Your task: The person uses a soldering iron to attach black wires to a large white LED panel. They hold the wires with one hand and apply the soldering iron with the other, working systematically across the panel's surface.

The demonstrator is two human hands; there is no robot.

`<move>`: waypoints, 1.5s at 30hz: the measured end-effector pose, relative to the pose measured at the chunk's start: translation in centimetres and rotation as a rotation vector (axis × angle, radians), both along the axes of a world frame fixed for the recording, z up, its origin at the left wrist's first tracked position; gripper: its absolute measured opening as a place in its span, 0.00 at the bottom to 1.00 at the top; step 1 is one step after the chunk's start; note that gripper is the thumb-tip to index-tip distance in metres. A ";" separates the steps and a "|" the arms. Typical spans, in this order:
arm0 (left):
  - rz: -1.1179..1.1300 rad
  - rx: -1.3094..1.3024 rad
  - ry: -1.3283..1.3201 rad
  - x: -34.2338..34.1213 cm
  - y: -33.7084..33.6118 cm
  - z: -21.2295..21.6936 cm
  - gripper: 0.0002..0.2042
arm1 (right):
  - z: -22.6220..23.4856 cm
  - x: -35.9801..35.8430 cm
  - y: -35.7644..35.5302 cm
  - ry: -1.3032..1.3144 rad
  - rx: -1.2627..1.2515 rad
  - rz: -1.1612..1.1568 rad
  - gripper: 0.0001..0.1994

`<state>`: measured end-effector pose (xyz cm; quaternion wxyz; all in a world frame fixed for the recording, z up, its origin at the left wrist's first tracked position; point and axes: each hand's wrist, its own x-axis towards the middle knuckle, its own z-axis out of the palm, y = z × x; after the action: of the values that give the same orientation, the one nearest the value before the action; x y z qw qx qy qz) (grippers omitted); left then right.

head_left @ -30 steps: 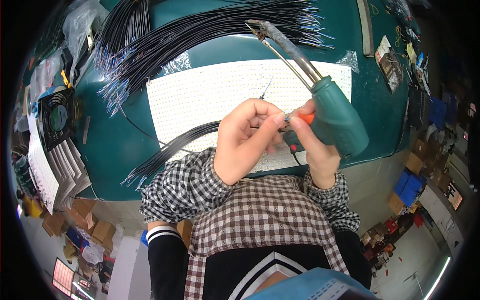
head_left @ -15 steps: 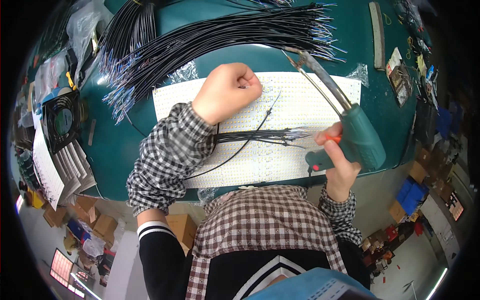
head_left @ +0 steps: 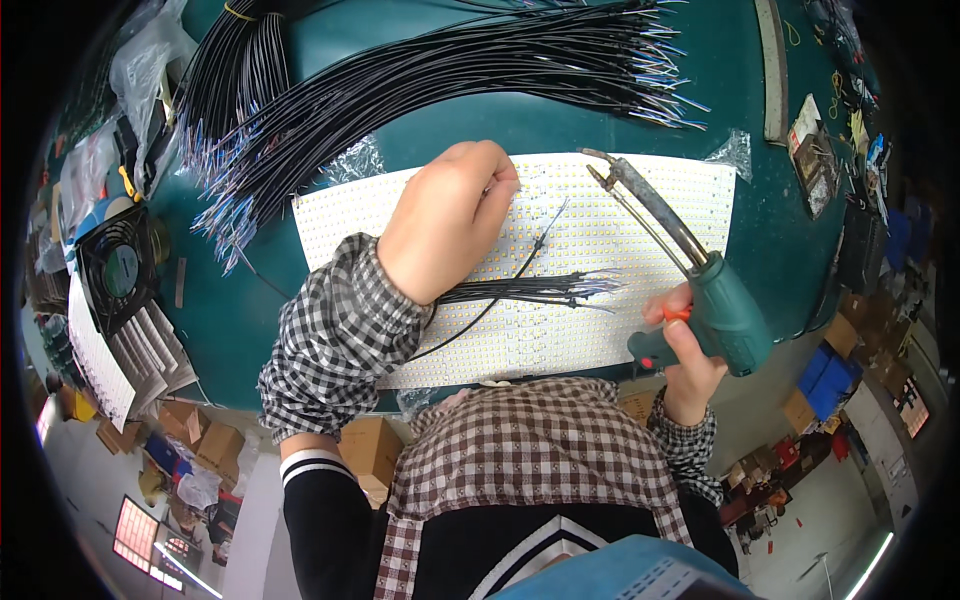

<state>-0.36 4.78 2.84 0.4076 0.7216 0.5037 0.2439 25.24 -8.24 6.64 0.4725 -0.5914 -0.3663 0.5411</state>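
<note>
A large white LED board [head_left: 590, 340], covered in rows of small yellowish LEDs, lies on the green table before me. Over its upper middle is my left hand [head_left: 450, 215], fingers curled closed; what they hold, if anything, is hidden. Several short black cables [head_left: 530, 290] with stripped, thin wire ends lie across the board, partly under my left wrist. One single black cable [head_left: 520, 262] slants up between them. Gripped in my right hand [head_left: 690, 365] is a green soldering gun [head_left: 728, 312] with an orange trigger, its metal tip pointing up and left above the board's right half.
A long bundle of black cables [head_left: 430, 80] with bare coloured ends stretches across the far table [head_left: 480, 125]. To the left are a black fan [head_left: 120, 268] and stacked white boards [head_left: 150, 345]. A grey bar [head_left: 772, 70] and a small dark block [head_left: 815, 170] lie at right.
The soldering gun's tip has moved down, away from the cable bundle at the far side. My left hand has turned, its fingertips now less visible. The whole view has shifted slightly.
</note>
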 end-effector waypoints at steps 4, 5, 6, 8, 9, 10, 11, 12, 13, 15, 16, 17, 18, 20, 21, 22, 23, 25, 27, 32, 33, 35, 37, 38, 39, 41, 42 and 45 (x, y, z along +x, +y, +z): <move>-0.028 0.034 -0.025 -0.1 0.1 -0.3 0.04 | 0.2 -0.2 0.0 0.007 -0.018 -0.015 0.17; -0.018 0.029 -0.007 0.0 0.1 -0.3 0.04 | 0.2 -0.3 -0.1 0.006 -0.017 -0.014 0.17; -0.009 0.024 0.012 0.1 0.0 -0.1 0.04 | 0.2 -0.3 -0.1 0.006 -0.016 -0.012 0.17; 0.019 0.023 0.029 0.3 -0.2 0.0 0.04 | 0.1 -0.3 -0.1 0.003 -0.012 -0.007 0.16; 0.038 0.028 0.028 0.3 -0.3 -0.1 0.04 | 0.1 -0.2 -0.1 0.001 -0.008 -0.003 0.16; 0.056 0.032 0.027 0.3 -0.4 -0.1 0.04 | 0.0 -0.1 -0.1 0.000 -0.005 0.002 0.16; 0.063 0.016 0.031 0.4 -0.5 -0.1 0.04 | 0.0 -0.1 -0.1 -0.002 -0.013 0.003 0.16; 0.069 0.000 0.036 0.4 -0.6 0.1 0.04 | 0.1 -0.1 -0.1 -0.003 -0.021 0.005 0.16; 0.076 -0.015 0.040 0.4 -0.7 0.2 0.04 | 0.1 -0.1 -0.2 -0.004 -0.029 0.007 0.16; 0.033 -0.010 0.034 0.1 -0.8 0.8 0.04 | 0.1 -0.1 -0.2 -0.010 -0.014 -0.004 0.16; 0.011 -0.007 0.031 0.0 -1.0 1.0 0.05 | 0.1 -0.1 -0.2 -0.013 -0.006 -0.010 0.16; 0.035 -0.073 -0.047 0.1 -1.3 1.2 0.04 | 0.1 -0.1 -0.2 -0.019 -0.004 -0.015 0.16; 0.060 -0.139 -0.126 0.4 -1.6 1.3 0.04 | 0.0 0.0 -0.3 -0.025 -0.002 -0.020 0.16; 0.063 -0.247 -0.215 0.9 -2.4 1.5 0.04 | -0.1 0.0 -0.3 -0.030 0.007 -0.034 0.16; 0.043 -0.290 -0.224 1.3 -3.1 1.4 0.04 | -0.1 -0.1 -0.2 -0.028 0.014 -0.041 0.16; 0.023 -0.333 -0.234 1.6 -3.7 1.3 0.03 | -0.2 -0.2 -0.2 -0.027 0.022 -0.049 0.16; -0.073 -0.454 -0.277 1.8 -4.3 1.3 0.04 | -0.2 -0.1 -0.2 -0.032 0.034 -0.049 0.16; -0.370 -0.624 -0.382 1.9 -4.9 2.3 0.04 | -0.2 0.1 -0.2 -0.043 0.059 -0.047 0.16; -0.326 -0.645 -0.366 2.1 -5.7 1.6 0.03 | -0.3 0.0 -0.3 -0.022 0.082 -0.078 0.17; 0.076 -0.207 -0.336 1.3 -4.2 1.9 0.02 | -0.5 0.1 -0.3 0.067 0.124 -0.118 0.16; 0.119 -0.192 -0.332 1.1 -3.8 2.4 0.01 | -0.5 0.1 -0.3 0.079 0.113 -0.126 0.16; 0.082 -0.315 -0.346 0.8 -4.1 2.3 0.02 | -0.5 -0.1 -0.3 0.062 0.086 -0.125 0.17; 0.108 -0.472 -0.421 1.0 -4.6 2.7 0.04 | -0.3 -0.3 -0.2 0.005 0.055 -0.106 0.19; 0.152 -0.566 -0.491 1.4 -4.8 3.1 0.05 | -0.3 -0.3 -0.2 0.000 0.067 -0.095 0.19; 0.196 -0.660 -0.560 1.6 -5.0 3.3 0.05 | -0.3 -0.4 -0.2 -0.004 0.078 -0.085 0.19; 0.192 -0.685 -0.573 1.5 -4.8 2.8 0.06 | -0.4 -0.3 -0.2 -0.001 0.095 -0.069 0.19; 0.192 -0.697 -0.578 1.4 -4.7 2.6 0.06 | -0.4 -0.3 -0.2 0.007 0.100 -0.064 0.20; 0.096 -0.747 -0.575 1.3 -4.6 2.6 0.06 | -0.3 -0.6 0.1 0.024 0.124 -0.070 0.22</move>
<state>0.96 0.23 5.45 0.7504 0.4049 0.4562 0.2546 24.60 -8.15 6.30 0.5311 -0.5669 -0.3725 0.5076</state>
